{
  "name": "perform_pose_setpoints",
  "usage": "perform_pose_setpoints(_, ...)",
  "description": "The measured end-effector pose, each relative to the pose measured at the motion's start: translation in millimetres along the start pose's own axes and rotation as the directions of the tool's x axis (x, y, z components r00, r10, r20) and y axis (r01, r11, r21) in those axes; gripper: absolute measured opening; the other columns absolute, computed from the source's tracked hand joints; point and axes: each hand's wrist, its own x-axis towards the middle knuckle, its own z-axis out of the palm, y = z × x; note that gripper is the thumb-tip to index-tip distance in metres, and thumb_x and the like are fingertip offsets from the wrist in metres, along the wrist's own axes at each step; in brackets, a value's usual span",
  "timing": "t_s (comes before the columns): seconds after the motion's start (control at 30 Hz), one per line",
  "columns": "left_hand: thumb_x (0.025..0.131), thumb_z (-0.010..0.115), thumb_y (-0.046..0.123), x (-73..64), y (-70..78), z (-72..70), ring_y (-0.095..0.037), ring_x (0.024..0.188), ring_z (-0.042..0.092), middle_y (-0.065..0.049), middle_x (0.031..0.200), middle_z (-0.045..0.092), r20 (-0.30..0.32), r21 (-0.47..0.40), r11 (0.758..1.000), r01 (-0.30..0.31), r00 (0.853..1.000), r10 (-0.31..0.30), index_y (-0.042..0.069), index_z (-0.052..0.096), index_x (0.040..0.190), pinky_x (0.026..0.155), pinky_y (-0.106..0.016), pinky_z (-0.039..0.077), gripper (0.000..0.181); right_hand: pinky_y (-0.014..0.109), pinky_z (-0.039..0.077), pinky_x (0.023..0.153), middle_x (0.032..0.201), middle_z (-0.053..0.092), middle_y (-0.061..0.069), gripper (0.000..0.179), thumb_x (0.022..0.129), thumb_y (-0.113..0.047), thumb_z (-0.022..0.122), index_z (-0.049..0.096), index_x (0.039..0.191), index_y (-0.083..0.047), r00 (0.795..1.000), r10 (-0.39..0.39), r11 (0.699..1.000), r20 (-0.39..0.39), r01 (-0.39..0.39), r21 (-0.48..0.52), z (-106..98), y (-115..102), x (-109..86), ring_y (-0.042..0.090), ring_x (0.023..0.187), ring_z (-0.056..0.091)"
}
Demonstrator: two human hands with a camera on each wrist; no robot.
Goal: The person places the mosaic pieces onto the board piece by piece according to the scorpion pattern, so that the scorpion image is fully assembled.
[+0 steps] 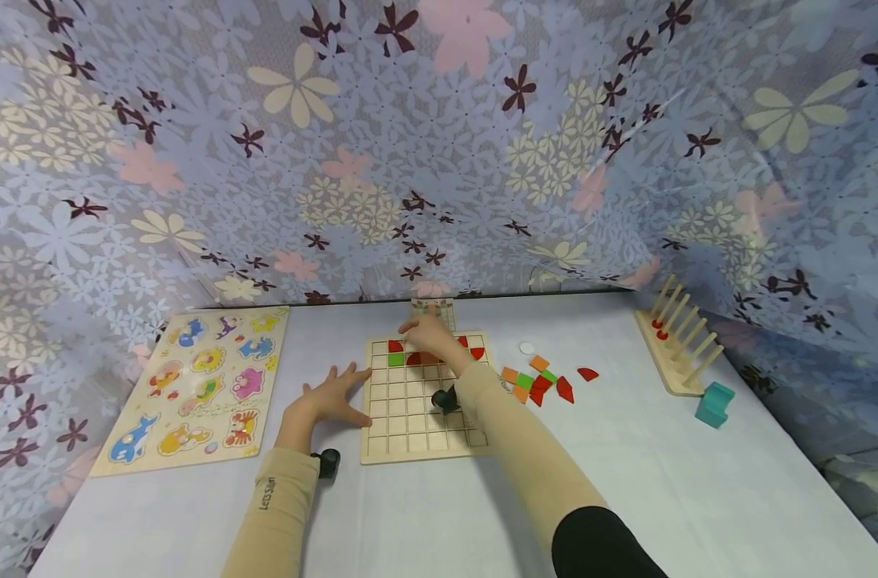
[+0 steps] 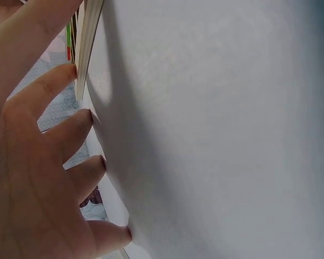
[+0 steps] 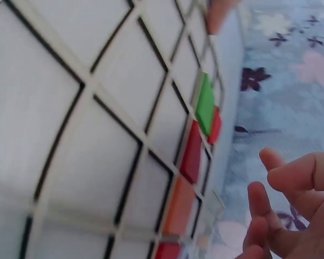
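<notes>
A wooden grid board (image 1: pixel 403 417) lies in the middle of the table. In its far rows sit a green square (image 1: pixel 396 360), red curved pieces (image 1: pixel 396 346) and, in the right wrist view, an orange piece (image 3: pixel 178 205). My left hand (image 1: pixel 331 399) spreads its fingers at the board's left edge, thumb and index fingertip against it; the other fingertips rest on the table in the left wrist view. Over the far rows reaches my right hand (image 1: pixel 430 335), hiding part of them. Its fingers (image 3: pixel 299 172) are loosely bent, with nothing visible between them in the right wrist view.
Behind the board stands a small patterned card (image 1: pixel 442 309). Loose red, green and orange pieces (image 1: pixel 538 385) lie right of it, near a white disc (image 1: pixel 527 348). An animal puzzle (image 1: pixel 262 385) is at left; a peg stand (image 1: pixel 673 361) and teal block (image 1: pixel 715 404) at right.
</notes>
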Motion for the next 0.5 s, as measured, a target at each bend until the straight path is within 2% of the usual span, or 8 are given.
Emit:
perform_pose_setpoints(0.07, 0.069, 0.08, 0.033, 0.4, 0.3, 0.1, -0.044, 0.138, 0.0, -0.017, 0.153, 0.013, 0.001, 0.002, 1.0, 0.0, 1.0, 0.0, 0.017, 0.03, 0.145, 0.096, -0.076, -0.004, 0.093, 0.026, 0.034, 0.062, 0.149, 0.026, 0.019, 0.035, 0.092, 0.0, 0.04, 0.058, 0.121, 0.0, 1.0, -0.005, 0.994, 0.01, 0.003, 0.106, -15, -11, -23.5, 0.016, 0.065, 0.048)
perform_pose_setpoints(0.1, 0.069, 0.08, 0.033, 0.5, 0.5, 0.1, -0.044, 0.138, -0.001, -0.016, 0.153, 0.013, 0.001, 0.003, 1.0, 0.0, 1.0, 0.0, 0.017, 0.03, 0.145, 0.096, -0.075, -0.004, 0.093, 0.027, 0.035, 0.066, 0.149, 0.025, 0.021, 0.035, 0.092, 0.001, 0.039, 0.057, 0.121, 0.003, 1.0, -0.01, 0.989, 0.008, 0.009, 0.145, -22, -15, -33.0, 0.022, 0.08, 0.055)
perform_pose_setpoints(0.13, 0.069, 0.08, 0.033, 0.5, 0.7, 0.1, -0.044, 0.138, -0.001, -0.016, 0.153, 0.013, 0.002, 0.004, 1.0, -0.001, 1.0, 0.001, 0.017, 0.03, 0.145, 0.096, -0.075, -0.004, 0.093, 0.027, 0.037, 0.069, 0.148, 0.027, 0.021, 0.035, 0.091, 0.001, 0.039, 0.056, 0.121, 0.004, 1.0, -0.029, 0.985, 0.003, 0.028, 0.169, -26, -12, -36.1, 0.028, 0.098, 0.056)
perform_pose_setpoints(0.2, 0.069, 0.08, 0.032, 0.6, 0.5, -0.1, -0.044, 0.138, -0.001, -0.016, 0.153, 0.012, 0.004, 0.004, 1.0, -0.003, 1.0, 0.003, 0.017, 0.03, 0.146, 0.096, -0.075, -0.005, 0.093, 0.028, 0.041, 0.075, 0.143, 0.036, 0.021, 0.034, 0.091, 0.0, 0.04, 0.057, 0.121, 0.004, 0.999, -0.046, 0.974, -0.012, 0.048, 0.222, -32, 4, -32.7, 0.034, 0.123, 0.043)
perform_pose_setpoints(0.27, 0.069, 0.08, 0.032, 0.4, 0.2, -0.5, -0.044, 0.138, -0.001, -0.016, 0.153, 0.012, 0.005, 0.002, 1.0, -0.005, 1.0, 0.005, 0.017, 0.03, 0.146, 0.096, -0.075, -0.005, 0.093, 0.032, 0.043, 0.075, 0.135, 0.045, 0.021, 0.034, 0.091, 0.0, 0.042, 0.056, 0.122, 0.004, 0.998, -0.058, 0.962, -0.023, 0.062, 0.264, -37, 22, -26.5, 0.035, 0.117, 0.046)
perform_pose_setpoints(0.4, 0.069, 0.08, 0.032, -0.4, -0.8, -1.8, -0.045, 0.138, -0.001, -0.017, 0.153, 0.012, 0.007, 0.0, 1.0, -0.009, 1.0, 0.009, 0.016, 0.03, 0.146, 0.095, -0.076, -0.005, 0.093, 0.046, 0.044, 0.091, 0.129, 0.051, 0.021, 0.033, 0.094, -0.011, 0.045, 0.055, 0.125, -0.002, 0.998, -0.055, 0.952, -0.038, 0.064, 0.3, -44, 65, -9.2, 0.034, 0.114, 0.049)
perform_pose_setpoints(0.5, 0.069, 0.08, 0.033, -0.6, -1.2, -2.2, -0.045, 0.138, -0.001, -0.017, 0.153, 0.012, 0.009, 0.001, 1.0, -0.012, 1.0, 0.012, 0.016, 0.029, 0.146, 0.095, -0.076, -0.005, 0.093, 0.05, 0.041, 0.095, 0.128, 0.049, 0.024, 0.036, 0.096, -0.013, 0.044, 0.051, 0.129, -0.002, 0.999, -0.03, 0.945, -0.038, 0.041, 0.323, -54, 79, -15.0, 0.036, 0.116, 0.048)
